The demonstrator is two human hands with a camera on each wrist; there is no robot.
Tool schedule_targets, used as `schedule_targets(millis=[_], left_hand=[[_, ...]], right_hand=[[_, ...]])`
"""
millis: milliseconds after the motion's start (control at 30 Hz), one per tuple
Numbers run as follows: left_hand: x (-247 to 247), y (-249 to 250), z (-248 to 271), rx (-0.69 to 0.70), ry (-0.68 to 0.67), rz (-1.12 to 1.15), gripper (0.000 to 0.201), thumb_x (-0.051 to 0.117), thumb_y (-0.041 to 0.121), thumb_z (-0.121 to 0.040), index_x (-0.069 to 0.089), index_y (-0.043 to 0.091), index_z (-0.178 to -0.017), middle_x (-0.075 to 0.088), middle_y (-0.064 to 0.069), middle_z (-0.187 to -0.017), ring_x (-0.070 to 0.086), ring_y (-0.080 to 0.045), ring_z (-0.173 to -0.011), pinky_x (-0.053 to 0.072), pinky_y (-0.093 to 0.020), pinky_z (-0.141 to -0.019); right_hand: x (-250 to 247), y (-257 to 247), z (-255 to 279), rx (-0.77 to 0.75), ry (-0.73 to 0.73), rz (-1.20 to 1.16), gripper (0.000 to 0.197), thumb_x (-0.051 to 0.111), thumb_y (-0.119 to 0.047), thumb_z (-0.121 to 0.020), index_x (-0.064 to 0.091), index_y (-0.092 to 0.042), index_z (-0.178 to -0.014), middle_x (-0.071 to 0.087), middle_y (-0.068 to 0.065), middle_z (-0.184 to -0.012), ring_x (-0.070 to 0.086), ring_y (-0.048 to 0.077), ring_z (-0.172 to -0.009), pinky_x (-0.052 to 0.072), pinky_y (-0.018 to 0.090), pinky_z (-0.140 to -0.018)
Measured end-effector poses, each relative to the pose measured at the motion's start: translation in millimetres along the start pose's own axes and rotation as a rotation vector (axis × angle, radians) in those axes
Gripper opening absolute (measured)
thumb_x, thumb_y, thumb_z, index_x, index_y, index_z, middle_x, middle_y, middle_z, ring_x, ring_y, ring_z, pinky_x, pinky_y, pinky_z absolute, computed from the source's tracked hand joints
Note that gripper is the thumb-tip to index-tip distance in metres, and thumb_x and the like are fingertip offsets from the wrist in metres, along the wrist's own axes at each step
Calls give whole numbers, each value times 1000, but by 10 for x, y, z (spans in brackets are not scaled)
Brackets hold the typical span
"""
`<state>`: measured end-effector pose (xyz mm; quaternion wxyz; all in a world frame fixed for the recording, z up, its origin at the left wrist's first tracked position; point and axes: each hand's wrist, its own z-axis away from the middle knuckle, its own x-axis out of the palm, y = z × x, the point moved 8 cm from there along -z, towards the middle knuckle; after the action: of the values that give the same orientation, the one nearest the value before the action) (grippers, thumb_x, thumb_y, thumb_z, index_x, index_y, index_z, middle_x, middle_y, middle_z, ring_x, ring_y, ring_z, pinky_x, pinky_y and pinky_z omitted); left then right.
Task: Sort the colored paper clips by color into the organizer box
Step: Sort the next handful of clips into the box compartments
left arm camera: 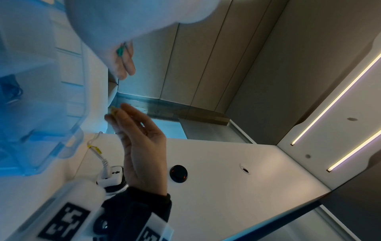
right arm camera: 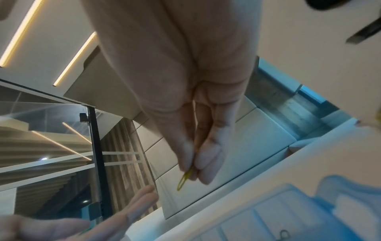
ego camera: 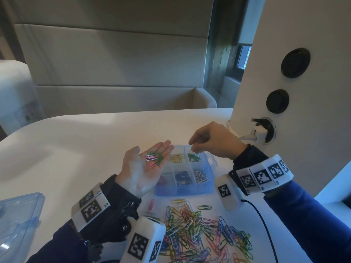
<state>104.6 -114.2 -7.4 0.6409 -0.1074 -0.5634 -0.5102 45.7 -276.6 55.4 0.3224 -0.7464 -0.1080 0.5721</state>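
A: One yellow clip (right arm camera: 183, 180) pinched in right hand (ego camera: 216, 142), thumb and fingertips (right arm camera: 206, 160) closed on its top end. Hanging long axis down, loop free below the pinch.

B: Hovering where?

A: Over far row of organizer box (ego camera: 183, 190). Looking like between the yellow compartment (ego camera: 177, 158) and the green compartment (ego camera: 194, 158); exact cell under the fingertips hard to call from the head view.

B: So needing a shift left before letting go?

A: Probably. Yellow cell lying just left and a bit near of the pinch. Dropping straight down risking a landing in green or on the divider.

B: Left hand?

A: Left hand (ego camera: 146, 168) lying palm up, fingers straight and relaxed, gripping nothing. Carrying a small batch of green and pink clips (ego camera: 154, 158) on the palm, just left of the box, fingertips over its far left corner.

B: Nearer hand for the drop?

A: Right, already above the row. Left only serving as a tray.

B: Remaining work?

A: Plenty. Loose mixed pile (ego camera: 201, 230) sitting on the table (ego camera: 76, 139) near of the box. Near row already holding red, blue, white.
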Motion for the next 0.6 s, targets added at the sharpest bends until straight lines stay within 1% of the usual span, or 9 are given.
schedule_targets(millis=[167, 267, 300, 367, 467, 500, 533, 567, 600], left_hand=[[-24, -18, -5, -10, 14, -12, 64, 17, 40, -105, 41, -12, -134, 58, -30, -126, 53, -41, -121, 41, -44, -103], [-39, -33, -14, -14, 23, -21, 66, 16, 42, -105, 42, -11, -133, 59, -30, -125, 54, -41, -121, 40, -44, -105], [-38, -44, -15, -21, 19, -22, 67, 16, 43, -105, 42, -12, -133, 59, -31, -126, 54, -41, -121, 40, -44, -105], [-18, -83, -1, -44, -2, -23, 71, 17, 46, -104, 43, -14, -130, 59, -32, -125, 53, -40, -121, 40, -43, -105], [51, -173, 60, -106, -73, -26, 85, 17, 57, -101, 47, -18, -127, 58, -26, -127, 52, -30, -118, 36, -37, -111], [84, -208, 84, -132, -95, -19, 88, 17, 61, -99, 48, -17, -127, 56, -27, -129, 55, -30, -114, 42, -35, -108], [125, -238, 116, -149, -118, -18, 90, 18, 63, -98, 48, -16, -126, 59, -29, -125, 62, -31, -105, 51, -34, -96], [167, -263, 148, -162, -142, -22, 90, 18, 64, -97, 49, -16, -125, 64, -30, -113, 68, -32, -90, 58, -34, -78], [203, -291, 178, -178, -163, -20, 89, 18, 64, -97, 49, -14, -124, 67, -28, -96, 70, -32, -73, 57, -30, -62]], right_hand=[[248, -253, -122, -105, -170, 87, 25, 67, -8, -87, 72, -14, -111, 74, 0, -105, 68, 5, -93, 51, 16, -88], [211, -343, -75, -180, -89, 131, 23, 62, -10, -90, 73, -17, -109, 73, -1, -107, 67, 11, -98, 53, 28, -93], [156, -394, -36, -227, -15, 102, 20, 62, -12, -91, 74, -17, -106, 73, -1, -105, 67, 11, -97, 54, 31, -91], [63, -520, 77, -343, 92, 18, 14, 65, -15, -90, 76, -18, -99, 71, -2, -102, 65, 8, -93, 55, 28, -84], [119, -706, 242, -505, 59, 30, 11, 72, -20, -86, 77, -22, -95, 66, -6, -100, 60, 6, -91, 52, 18, -74], [176, -727, 270, -526, 27, 49, 12, 73, -20, -85, 77, -23, -96, 64, -5, -100, 59, 5, -90, 49, 15, -73], [227, -732, 286, -534, 5, 69, 14, 74, -20, -84, 77, -23, -96, 63, -5, -99, 58, 4, -89, 46, 13, -73], [265, -723, 288, -536, -1, 87, 15, 75, -20, -83, 77, -23, -97, 63, -4, -99, 58, 4, -87, 45, 12, -74], [287, -713, 289, -536, 0, 97, 15, 75, -20, -82, 77, -23, -97, 63, -4, -97, 59, 5, -86, 45, 12, -75]])
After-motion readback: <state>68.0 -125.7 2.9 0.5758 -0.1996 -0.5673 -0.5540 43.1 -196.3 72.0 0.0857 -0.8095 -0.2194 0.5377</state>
